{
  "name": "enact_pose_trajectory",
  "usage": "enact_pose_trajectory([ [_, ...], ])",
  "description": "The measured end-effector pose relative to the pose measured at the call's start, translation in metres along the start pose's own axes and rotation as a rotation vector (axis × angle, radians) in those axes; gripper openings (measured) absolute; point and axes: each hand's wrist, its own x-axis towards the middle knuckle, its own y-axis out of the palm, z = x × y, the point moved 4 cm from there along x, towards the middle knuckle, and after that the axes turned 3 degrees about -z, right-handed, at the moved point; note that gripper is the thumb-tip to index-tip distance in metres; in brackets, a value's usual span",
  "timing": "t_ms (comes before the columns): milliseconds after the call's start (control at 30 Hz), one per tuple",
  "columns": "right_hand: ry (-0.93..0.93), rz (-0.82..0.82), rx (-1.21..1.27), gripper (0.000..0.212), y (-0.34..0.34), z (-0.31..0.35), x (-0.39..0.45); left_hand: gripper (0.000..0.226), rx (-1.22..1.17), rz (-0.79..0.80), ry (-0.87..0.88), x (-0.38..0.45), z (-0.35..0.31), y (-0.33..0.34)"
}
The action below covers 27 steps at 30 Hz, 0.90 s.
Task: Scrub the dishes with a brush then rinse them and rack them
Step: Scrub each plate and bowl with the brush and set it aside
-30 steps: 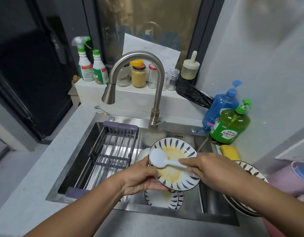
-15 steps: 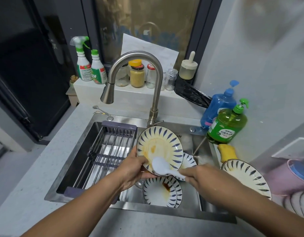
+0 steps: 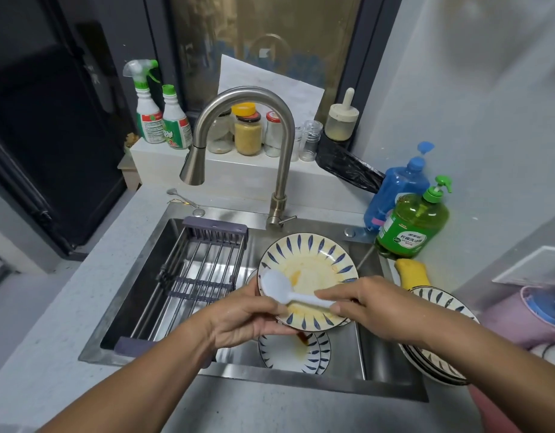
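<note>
White brush [image 3: 293,295] — head points left | right hand [image 3: 368,304] grips handle | left hand [image 3: 243,321] holds plate [image 3: 313,270]

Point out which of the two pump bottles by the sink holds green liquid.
The front pump bottle, nearest the sink's right corner, with a green pump and green label. The other bottle behind it is blue with a blue pump.

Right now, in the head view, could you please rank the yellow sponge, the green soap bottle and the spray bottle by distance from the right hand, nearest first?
1. yellow sponge, just beyond the right hand, on the sink's right edge.
2. green soap bottle, behind the sponge.
3. spray bottle, far left on the ledge.
</note>
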Motion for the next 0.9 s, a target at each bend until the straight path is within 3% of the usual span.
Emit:
enact_pose_trajectory([
  [100, -0.021, 0.071, -0.037, 0.034, -0.011, 0.0, -0.008, 0.075, -0.06, -0.007, -0.009, -0.002, 0.0, -0.003],
  [200, -0.008, 0.135, -0.202, 0.034, -0.025, -0.003, -0.02, 0.051, 0.023, -0.155, 0.003, -0.001, -0.002, -0.007],
  [333, 0.044, 0.046, -0.533, 0.033, -0.047, -0.024, -0.028, 0.042, 0.144, -0.214, 0.027, -0.005, -0.008, -0.012],
  [400, 0.059, -0.032, -0.547, 0.034, -0.051, -0.03, -0.025, 0.039, 0.167, -0.204, 0.016, -0.006, -0.01, -0.009],
  [567, -0.057, 0.003, -0.452, 0.038, -0.02, -0.001, -0.01, 0.042, 0.186, -0.154, -0.004, -0.001, -0.007, 0.001],
  [767, 0.059, -0.169, -0.554, 0.043, -0.026, -0.016, 0.005, 0.039, 0.176, -0.142, 0.003, -0.002, 0.001, -0.003],
  [833, 0.137, -0.14, -0.62, 0.044, -0.029, -0.021, -0.003, 0.039, 0.143, -0.198, 0.046, 0.001, -0.005, -0.006],
  [900, 0.191, -0.038, -0.537, 0.029, -0.023, -0.024, -0.012, 0.038, 0.152, -0.269, 0.123, 0.004, -0.013, -0.01],
])
